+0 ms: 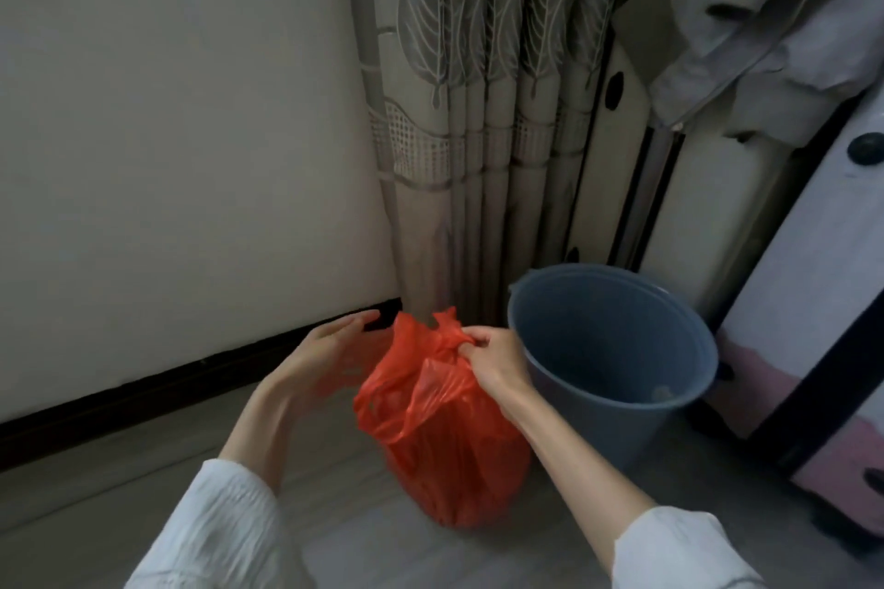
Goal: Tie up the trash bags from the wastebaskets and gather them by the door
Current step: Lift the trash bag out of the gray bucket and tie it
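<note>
A full red plastic trash bag (pixel 449 445) stands upright on the grey floor, out of the wastebasket. My right hand (pixel 492 359) pinches the gathered top of the bag from the right. My left hand (pixel 330 349) hovers just left of the bag's top, fingers spread, holding nothing. The blue-grey wastebasket (pixel 617 416) stands right of the bag, touching or nearly touching it, with no liner inside.
A white wall (pixel 191 158) with a dark baseboard runs along the left. Leaf-patterned curtains (pixel 483 110) hang in the corner behind the bag. Furniture with a pink and white cover (pixel 813 301) and piled clothes stands at the right.
</note>
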`<state>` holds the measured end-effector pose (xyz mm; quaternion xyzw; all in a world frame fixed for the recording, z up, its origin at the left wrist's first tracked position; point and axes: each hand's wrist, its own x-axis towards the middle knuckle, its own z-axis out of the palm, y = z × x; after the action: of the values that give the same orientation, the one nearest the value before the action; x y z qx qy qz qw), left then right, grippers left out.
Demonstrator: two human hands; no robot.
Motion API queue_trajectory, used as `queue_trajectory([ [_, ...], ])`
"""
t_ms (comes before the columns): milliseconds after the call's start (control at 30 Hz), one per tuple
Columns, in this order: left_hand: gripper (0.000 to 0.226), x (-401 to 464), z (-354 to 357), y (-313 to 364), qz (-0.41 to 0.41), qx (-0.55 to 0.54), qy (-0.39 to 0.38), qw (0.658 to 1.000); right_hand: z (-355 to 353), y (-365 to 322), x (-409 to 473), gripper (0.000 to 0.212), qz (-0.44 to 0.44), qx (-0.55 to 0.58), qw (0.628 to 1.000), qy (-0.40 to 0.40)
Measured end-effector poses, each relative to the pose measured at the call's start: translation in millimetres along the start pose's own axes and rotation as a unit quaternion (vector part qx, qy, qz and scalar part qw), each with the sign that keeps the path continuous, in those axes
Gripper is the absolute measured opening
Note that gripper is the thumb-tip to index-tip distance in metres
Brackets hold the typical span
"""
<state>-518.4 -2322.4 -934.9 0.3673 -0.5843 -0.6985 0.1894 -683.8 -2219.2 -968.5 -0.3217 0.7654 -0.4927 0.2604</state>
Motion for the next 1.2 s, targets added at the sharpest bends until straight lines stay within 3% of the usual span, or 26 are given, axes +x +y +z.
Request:
queue_trajectory([
  [167, 0.056, -1, 14, 5, -0.052, 0.168, -0.054, 0.983, 5, 0, -5, 0.03, -0.008, -0.005, 1.0, -0.003],
  [233, 0.057, -1, 35, 6, -0.051, 0.268, -0.073, 0.959, 3, -2, -10, 0.035, -0.011, -0.006, 0.999, -0.031],
  [333, 0.094, 8, 49, -1, -0.051, 0.401, -0.098, 0.909, -12, -7, -16, 0.04, 0.002, 0.048, 0.992, -0.119],
  [400, 0.088, 15, 50, -8, -0.041, 0.472, -0.081, 0.877, -25, -8, -18, 0.038, 0.017, 0.077, 0.983, -0.167],
  [500, 0.055, 22, 44, -7, 0.013, 0.533, 0.004, 0.846, -44, -6, -16, 0.027, 0.006, 0.084, 0.987, -0.136],
  [600, 0.042, 27, 39, 3, 0.096, 0.499, 0.106, 0.855, -59, -5, -10, 0.016, -0.011, 0.109, 0.993, -0.035],
  [700, 0.043, 30, 38, 11, 0.159, 0.486, 0.153, 0.845, -69, -2, -2, 0.038, -0.004, 0.12, 0.992, 0.033],
  [767, 0.041, 30, 37, 13, 0.166, 0.494, 0.179, 0.835, -75, 0, 3, 0.047, 0.045, 0.133, 0.989, 0.044],
  [867, 0.034, 25, 38, 21, 0.116, 0.541, 0.232, 0.8, -88, 1, 6, 0.01, 0.13, 0.133, 0.983, -0.004],
  [900, 0.033, 24, 37, 26, 0.099, 0.545, 0.241, 0.797, -91, 1, 5, 0.009, 0.139, 0.121, 0.983, -0.022],
  [967, 0.032, 19, 39, 37, 0.097, 0.508, 0.248, 0.819, -92, 0, 5, 0.01, 0.107, 0.112, 0.988, -0.015],
  [1067, 0.03, 14, 45, 50, 0.158, 0.37, 0.238, 0.884, -90, -12, 3, 0.01, -0.006, 0.102, 0.992, 0.068],
  [1133, 0.033, 10, 50, 57, 0.214, 0.309, 0.252, 0.892, -89, -25, 1, 0.009, -0.072, 0.118, 0.985, 0.103],
  [1200, 0.037, 4, 54, 63, 0.282, 0.285, 0.254, 0.88, -88, -36, -4, 0.01, -0.096, 0.205, 0.97, 0.088],
])
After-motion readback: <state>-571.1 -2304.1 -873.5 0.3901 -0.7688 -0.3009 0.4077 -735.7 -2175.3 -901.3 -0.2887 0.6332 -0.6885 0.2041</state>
